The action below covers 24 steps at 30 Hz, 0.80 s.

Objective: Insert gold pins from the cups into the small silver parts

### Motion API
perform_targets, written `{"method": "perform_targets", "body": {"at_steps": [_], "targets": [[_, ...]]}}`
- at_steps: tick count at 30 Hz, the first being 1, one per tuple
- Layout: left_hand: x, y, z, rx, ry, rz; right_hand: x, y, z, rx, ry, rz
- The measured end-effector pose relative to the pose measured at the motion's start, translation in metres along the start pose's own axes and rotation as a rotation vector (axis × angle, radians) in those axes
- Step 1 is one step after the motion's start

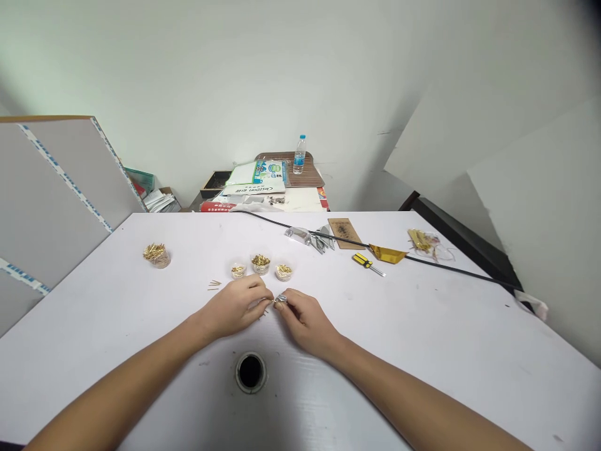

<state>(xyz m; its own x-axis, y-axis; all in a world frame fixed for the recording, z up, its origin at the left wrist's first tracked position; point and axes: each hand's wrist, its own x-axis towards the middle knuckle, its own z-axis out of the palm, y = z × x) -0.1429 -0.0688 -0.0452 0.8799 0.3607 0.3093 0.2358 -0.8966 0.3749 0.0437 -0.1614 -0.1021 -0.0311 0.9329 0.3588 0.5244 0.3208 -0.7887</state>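
My left hand (240, 305) pinches a thin brass-coloured pin (273, 301) between thumb and fingers. Close against it, my right hand (307, 319) grips a small silvery metal piece (281, 299), partly covered by the fingers. Pin and metal piece meet or nearly meet; I cannot tell whether the pin is inside. Just beyond the hands stand three small clear cups of brass parts: a left cup (238, 270), a middle cup (260, 264) and a right cup (283, 272). Several loose brass pins (214, 284) lie left of my left hand, and a few more lie under its fingertips.
A tub of brass pins (157, 255) stands at left. Farther back right lie a yellow-black screwdriver (369, 264), a cardboard piece (346, 233), grey metal pieces (322, 239) and a bag of brass parts (425, 242). A black cable (451, 265) crosses there. A round hole (250, 372) opens nearby.
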Motion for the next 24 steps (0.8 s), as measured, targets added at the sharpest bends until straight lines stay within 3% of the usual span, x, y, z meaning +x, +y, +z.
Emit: {"method": "perform_targets", "body": {"at_steps": [5, 9, 12, 17, 20, 22, 24], "targets": [[-0.005, -0.008, 0.006, 0.169, -0.067, -0.181, 0.002, 0.002, 0.001, -0.05, 0.057, 0.112], [-0.006, -0.005, 0.011, 0.321, -0.217, -0.193, 0.002, 0.003, 0.001, -0.049, 0.05, 0.108], [0.002, -0.002, -0.003, 0.341, -0.23, -0.156, 0.002, 0.003, 0.002, -0.036, 0.046, 0.102], [0.045, -0.011, -0.047, 0.406, -0.133, -0.096, 0.002, 0.002, 0.002, -0.039, 0.014, 0.096], [0.077, -0.027, -0.058, 0.474, -0.265, -0.142, 0.003, 0.001, 0.001, -0.055, -0.01, 0.09], [0.093, -0.037, -0.054, 0.472, -0.393, -0.193, 0.003, 0.001, 0.001, -0.059, -0.03, 0.088], [0.104, -0.046, -0.046, 0.476, -0.444, -0.214, 0.003, 0.001, 0.0, -0.051, -0.042, 0.086]]}}
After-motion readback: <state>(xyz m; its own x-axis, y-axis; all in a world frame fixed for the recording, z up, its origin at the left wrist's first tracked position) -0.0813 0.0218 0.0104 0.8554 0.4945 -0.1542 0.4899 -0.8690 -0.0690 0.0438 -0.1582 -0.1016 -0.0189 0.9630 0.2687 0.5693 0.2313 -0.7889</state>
